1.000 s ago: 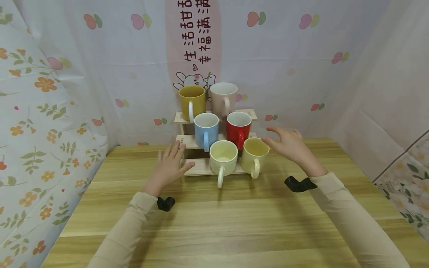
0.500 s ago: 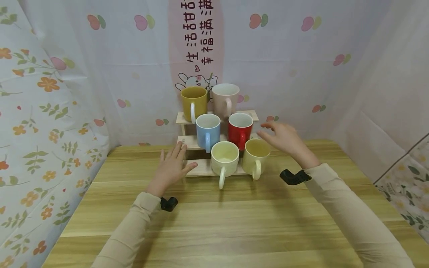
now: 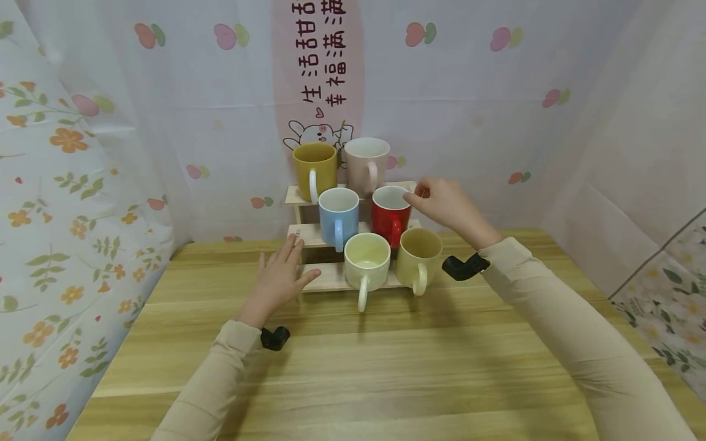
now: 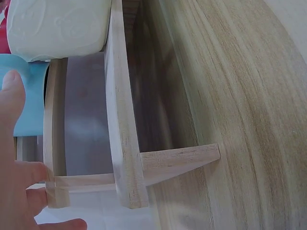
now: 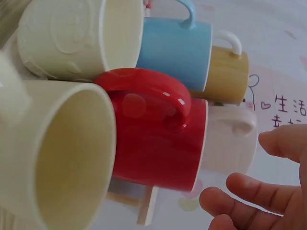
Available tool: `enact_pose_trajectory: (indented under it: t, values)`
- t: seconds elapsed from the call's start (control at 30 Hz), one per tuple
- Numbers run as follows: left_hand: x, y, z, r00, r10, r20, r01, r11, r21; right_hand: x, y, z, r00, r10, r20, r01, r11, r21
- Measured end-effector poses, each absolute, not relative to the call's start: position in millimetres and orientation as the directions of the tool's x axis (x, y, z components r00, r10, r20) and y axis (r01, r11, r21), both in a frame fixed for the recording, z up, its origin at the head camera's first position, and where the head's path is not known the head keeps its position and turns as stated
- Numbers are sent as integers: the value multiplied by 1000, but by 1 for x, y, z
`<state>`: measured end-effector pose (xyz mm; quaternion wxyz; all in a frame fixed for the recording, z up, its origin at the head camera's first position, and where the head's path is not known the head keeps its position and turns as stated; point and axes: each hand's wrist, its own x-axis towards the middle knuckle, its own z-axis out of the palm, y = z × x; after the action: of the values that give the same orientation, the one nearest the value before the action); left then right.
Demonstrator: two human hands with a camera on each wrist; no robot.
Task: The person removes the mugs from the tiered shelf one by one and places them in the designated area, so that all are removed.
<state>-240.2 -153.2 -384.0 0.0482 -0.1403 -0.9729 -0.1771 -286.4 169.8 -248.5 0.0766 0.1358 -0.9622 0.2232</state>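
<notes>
A three-tier wooden rack (image 3: 325,275) bears the mugs. My left hand (image 3: 278,278) has its fingers spread at the rack's left end; in the left wrist view its fingertips (image 4: 36,199) touch the end of a shelf board. My right hand (image 3: 444,202) overlaps the right rim of the red mug (image 3: 388,220) in the head view. In the right wrist view its thumb and fingers are parted, with nothing between them, beside the red mug and the pale pink mug (image 5: 228,143). A light blue mug (image 3: 338,214) stands left of the red one.
On the top tier a mustard mug (image 3: 315,171) stands left of the pale pink one. Two cream-yellow mugs, a left one (image 3: 366,263) and a right one (image 3: 408,263), stand on the bottom tier, handles forward. A patterned curtain (image 3: 469,122) hangs behind the wooden table (image 3: 375,367).
My right hand has moved left and inward, from beside the right cream-yellow mug to the red mug's rim. The left hand keeps its place at the rack, and the mugs have not moved.
</notes>
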Motion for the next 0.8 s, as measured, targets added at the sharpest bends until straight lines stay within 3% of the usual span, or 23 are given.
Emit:
enact_pose_trajectory:
  t: [0.43,0.8]
  values:
    - [-242,-154,-384,-958,252,134,283,899,336,-310,140,-231,-962,-254,97,-270,857,-438]
    - [-243,-155,-384,-958,248,141,282,904,323,-325,117,-228,-964,-246,101,-266,878,-398]
